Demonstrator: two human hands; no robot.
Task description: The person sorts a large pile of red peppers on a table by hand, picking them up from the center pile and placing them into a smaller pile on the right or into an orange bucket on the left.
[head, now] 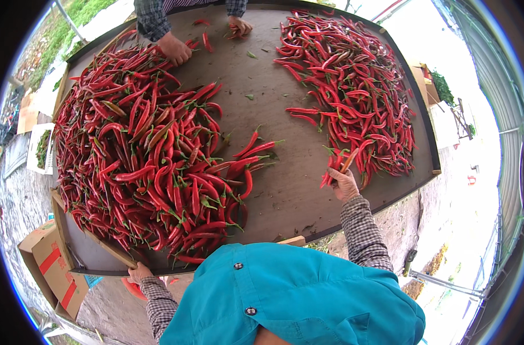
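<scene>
My right hand [344, 184] grips a small bunch of red chili peppers [329, 170], one of them orange-brown [350, 158], at the near end of the right-hand pepper heap [348, 82]. My left hand [139, 273] is at the table's near edge, by the end of a wooden strip [111, 249]; its fingers are partly hidden, and whether it grips anything is unclear. Beside it spreads a larger heap of red chili peppers with green stems [149, 164]. Several loose peppers [257, 151] stick out from this heap onto the brown tabletop [283, 194].
Across the table, another person's hands [175, 49] [240, 26] handle peppers. Dark raised edges [436, 159] border the table. A cardboard box [54, 263] stands at lower left, and a white crate [41, 148] farther up. Leaf scraps [249, 97] lie between the heaps.
</scene>
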